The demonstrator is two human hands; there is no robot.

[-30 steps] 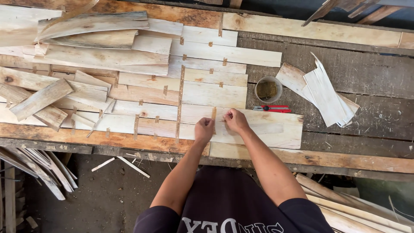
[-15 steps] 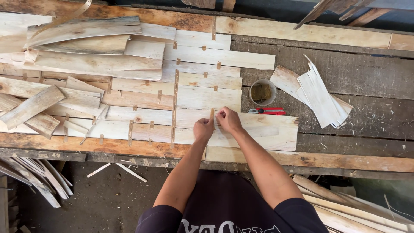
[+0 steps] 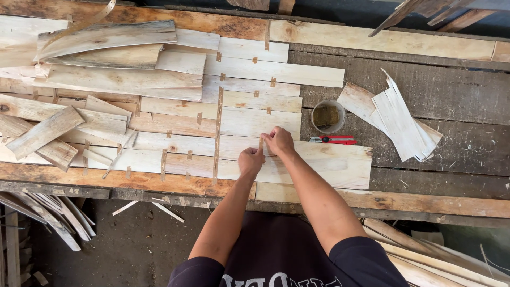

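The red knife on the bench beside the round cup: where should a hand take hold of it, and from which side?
Take the red knife by its long red body, fingers pinching its two long sides from above. It lies flat on the bench, pointing left and right, with bare wood around it. The cup stands close behind, so coming in from the near side looks safer.

Soft, even daylight, faint shadows, sharp focus, perhaps slight edge distortion.

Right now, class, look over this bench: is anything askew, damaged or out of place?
Yes. On the left of the workbench, loose veneer offcuts lie crosswise at angles over the neatly taped sheets. Thin strips have dropped to the floor below the bench edge. A fanned pile of scraps on the right has ragged, split ends.
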